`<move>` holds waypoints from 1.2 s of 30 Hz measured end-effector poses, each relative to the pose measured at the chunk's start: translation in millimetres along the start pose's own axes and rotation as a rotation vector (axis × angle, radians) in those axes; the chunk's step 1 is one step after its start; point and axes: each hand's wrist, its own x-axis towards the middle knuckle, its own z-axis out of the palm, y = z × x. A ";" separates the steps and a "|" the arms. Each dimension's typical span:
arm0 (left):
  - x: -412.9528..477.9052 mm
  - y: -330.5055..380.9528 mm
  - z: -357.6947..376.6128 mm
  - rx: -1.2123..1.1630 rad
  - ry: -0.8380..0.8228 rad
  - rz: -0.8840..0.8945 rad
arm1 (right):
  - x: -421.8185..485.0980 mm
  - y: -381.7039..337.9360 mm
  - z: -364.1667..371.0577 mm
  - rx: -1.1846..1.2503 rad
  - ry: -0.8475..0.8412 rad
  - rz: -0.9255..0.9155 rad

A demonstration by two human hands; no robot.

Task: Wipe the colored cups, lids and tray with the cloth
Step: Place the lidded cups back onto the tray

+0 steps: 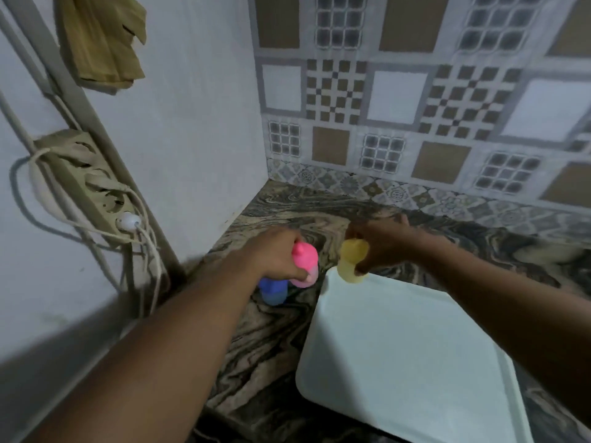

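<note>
My left hand (277,254) grips a pink lidded cup (305,264) above the marbled counter, left of the tray. A blue lidded cup (272,291) stands on the counter just under that hand. My right hand (382,243) holds a yellow lidded cup (351,261) over the far left corner of the pale white tray (403,362). The tray lies flat on the counter at the lower right. A yellowish cloth (102,39) hangs on the wall at the upper left, away from both hands.
The marbled counter (303,212) meets a white side wall on the left and a patterned tiled wall at the back. A power strip (86,183) with cables hangs on the left wall.
</note>
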 end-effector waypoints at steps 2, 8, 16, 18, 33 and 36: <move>22.4 17.9 18.0 0.043 -0.041 0.082 | -10.4 20.8 15.0 0.025 -0.022 0.068; 70.2 47.8 58.0 0.091 -0.113 0.206 | -25.1 51.3 55.3 0.011 -0.038 0.211; 98.3 57.7 87.7 0.119 -0.164 0.283 | -22.4 61.4 82.9 0.060 -0.054 0.309; 100.6 56.8 92.1 0.130 -0.172 0.293 | -21.0 60.8 90.8 0.076 -0.024 0.307; 84.7 1.7 11.1 0.028 -0.030 0.076 | 43.6 29.0 22.8 0.195 0.162 0.097; 65.0 -30.4 10.7 -0.036 -0.017 0.007 | 67.2 -8.8 31.0 0.176 0.141 0.022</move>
